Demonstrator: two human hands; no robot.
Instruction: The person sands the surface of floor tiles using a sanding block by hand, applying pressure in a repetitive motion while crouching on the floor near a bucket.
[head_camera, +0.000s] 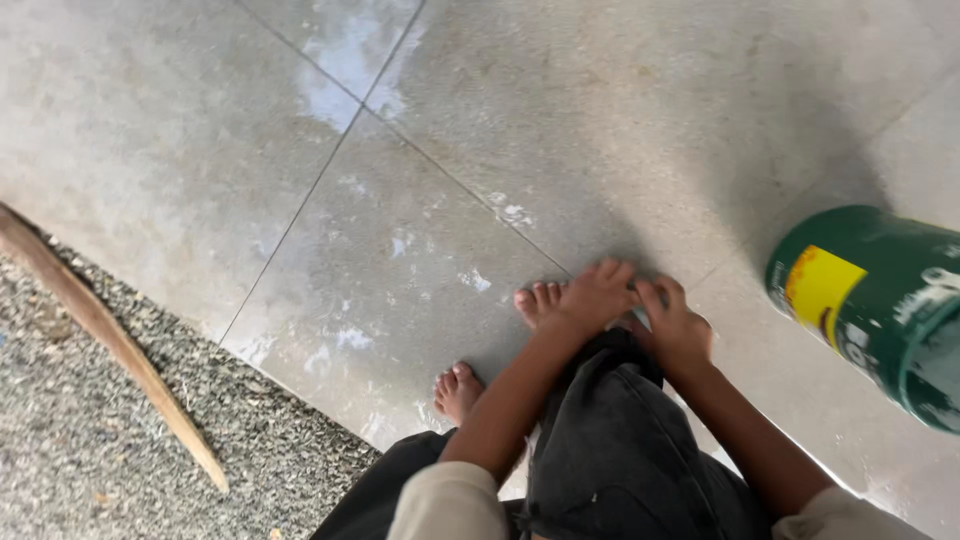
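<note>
Dark trouser leg (610, 440) below, both arms reach down: left hand (597, 295) cups bare foot (535, 300), right hand (678, 325) grips the trouser hem.

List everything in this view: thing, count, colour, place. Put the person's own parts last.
Floor tiles: several, grey with pale smears, filling most of the view.
Gravel strip: one, dark grey, lower left beside the tiles.
Wooden stick: one, brown, lying slantwise on the gravel.
Bucket: one, green with a yellow label, right edge, tilted, partly cut off.
Trousers: one pair, dark grey, bottom centre.
Sleeves: two, beige, bottom edge.
Feet: two, bare, on the tiles.
Left hand: one, resting on the forward foot.
Right hand: one, at the trouser hem beside that foot; what its fingers grip cannot be made out.
</note>
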